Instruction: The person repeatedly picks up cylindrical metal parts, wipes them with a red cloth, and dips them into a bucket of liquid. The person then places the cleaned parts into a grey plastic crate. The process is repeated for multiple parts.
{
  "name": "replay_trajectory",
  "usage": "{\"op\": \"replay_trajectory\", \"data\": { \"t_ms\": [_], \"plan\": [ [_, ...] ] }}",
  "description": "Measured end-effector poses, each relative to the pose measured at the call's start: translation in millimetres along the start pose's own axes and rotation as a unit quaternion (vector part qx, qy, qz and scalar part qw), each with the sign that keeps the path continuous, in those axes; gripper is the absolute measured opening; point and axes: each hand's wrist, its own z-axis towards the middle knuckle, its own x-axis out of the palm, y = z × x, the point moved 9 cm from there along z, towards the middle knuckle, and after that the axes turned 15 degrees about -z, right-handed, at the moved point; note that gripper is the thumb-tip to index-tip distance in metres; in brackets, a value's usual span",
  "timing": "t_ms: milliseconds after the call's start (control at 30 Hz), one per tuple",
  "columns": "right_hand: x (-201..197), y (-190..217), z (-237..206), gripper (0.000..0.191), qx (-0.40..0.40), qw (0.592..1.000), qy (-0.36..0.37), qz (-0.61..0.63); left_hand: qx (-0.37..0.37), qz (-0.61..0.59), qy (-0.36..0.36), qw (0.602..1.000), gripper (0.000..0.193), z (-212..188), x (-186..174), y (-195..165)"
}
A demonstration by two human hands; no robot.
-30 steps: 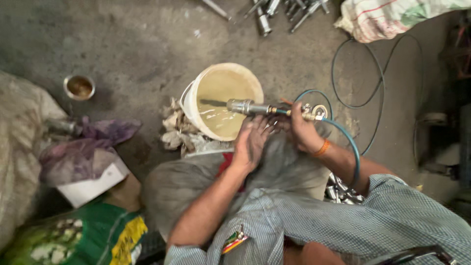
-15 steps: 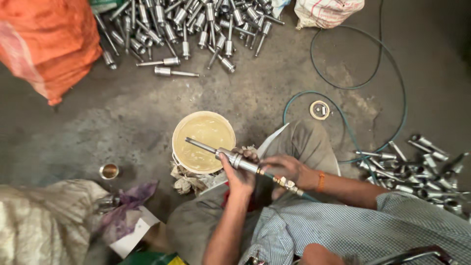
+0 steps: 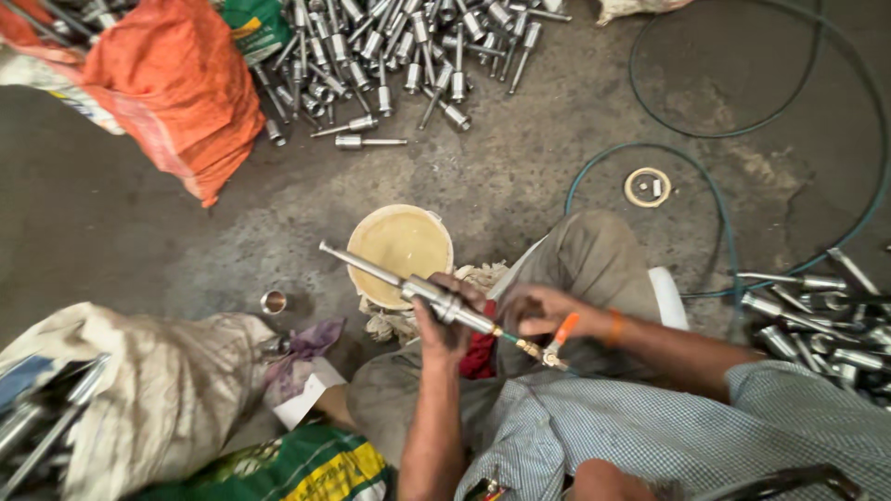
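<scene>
1. Head view: the left hand has its fingers wrapped round a steel shaft, slanting above the cream bucket.
2. The right hand pinches the orange-handled valve at the shaft's lower end.

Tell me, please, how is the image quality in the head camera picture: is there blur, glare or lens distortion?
Head view: wide-angle lens, so edges bend outward; the green hose curves strongly. The centre is fairly sharp: the metal shaft in the left hand shows clear highlights. The right hand is slightly soft. Light is dim and even; the floor has no hard shadows. The metal parts at top glint mildly.
</scene>
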Motion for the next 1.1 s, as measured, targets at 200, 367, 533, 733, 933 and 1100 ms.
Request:
{"op": "replay_trajectory", "data": {
  "t_ms": [200,367,533,733,933,1100],
  "plan": [
    [83,30,12,0.053,0.048,0.818,0.339,0.461,-0.114,0.317,0.287,0.897,0.064,-13,100,-1],
    [89,-2,34,0.047,0.090,0.837,0.382,0.382,-0.081,0.192,0.141,0.968,0.055,-6,66,-7],
    [26,-22,77,0.042,-0.112,0.986,0.057,-0.112,0.107,0.240,-0.143,0.954,0.043,5,-8,-14],
    [-10,-70,70,0.055,0.247,0.928,-0.015,-0.278,0.153,0.327,-0.168,0.917,0.060,-20,-30,-34],
    [34,-4,65,0.070,-0.066,0.989,0.011,-0.130,0.160,0.330,-0.036,0.930,0.099,-3,-5,-40],
    [8,-44,61,0.076,0.162,0.937,-0.033,-0.308,0.149,0.255,-0.084,0.952,0.105,2,0,-16]
  ]
}}
